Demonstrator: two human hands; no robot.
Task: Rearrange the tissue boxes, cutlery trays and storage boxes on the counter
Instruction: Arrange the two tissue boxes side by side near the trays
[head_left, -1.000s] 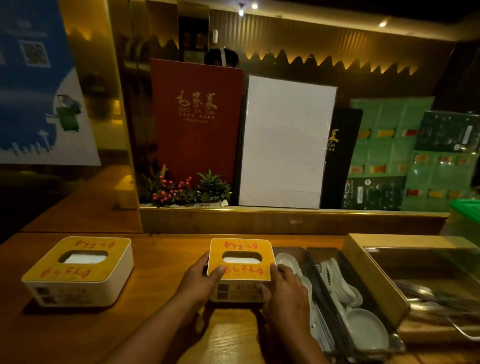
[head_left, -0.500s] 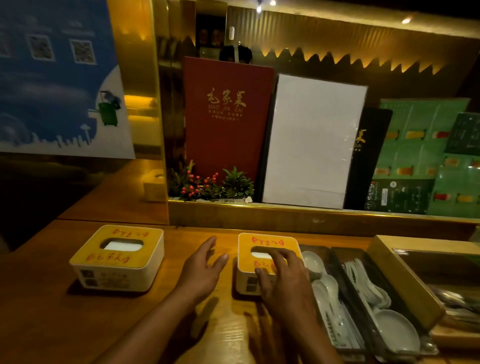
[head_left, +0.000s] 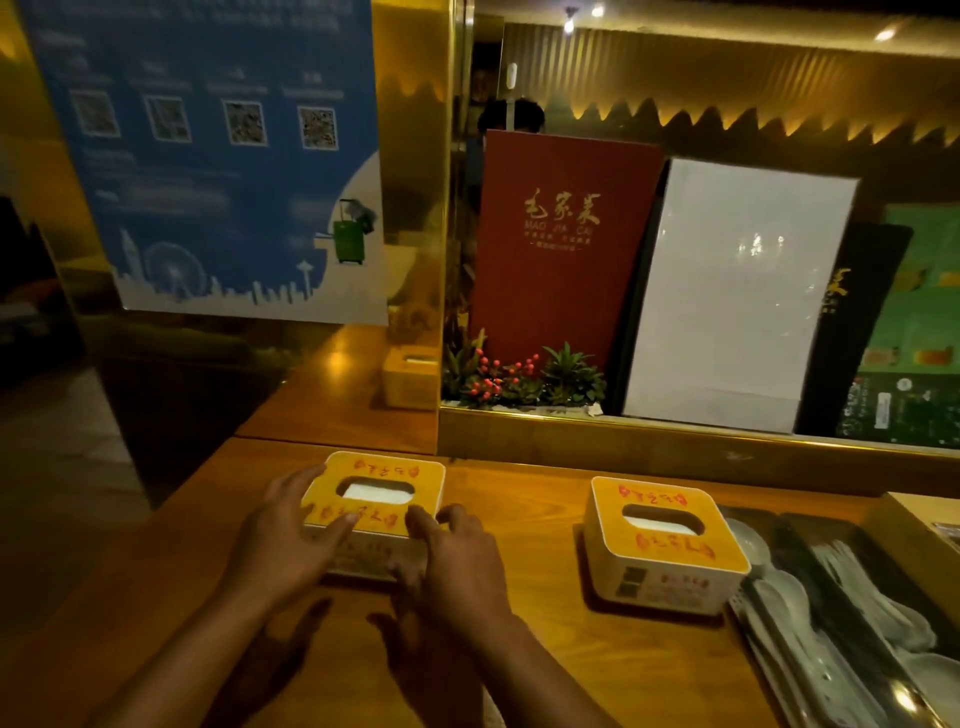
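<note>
Two white tissue boxes with yellow lids stand on the wooden counter. My left hand lies with spread fingers over the near left edge of the left tissue box. My right hand curls at that box's near right corner. Neither hand clearly grips it. The right tissue box stands untouched against the cutlery trays, which hold white spoons. A corner of a wooden storage box shows at the far right edge.
A raised gold ledge runs behind the counter, with a small plant, a red menu and a white board on it. A blue poster hangs on the left. The counter ends on the left, just past the left box.
Both hands left the right tissue box beside the trays and moved left onto the left tissue box. The view swung left with them.
</note>
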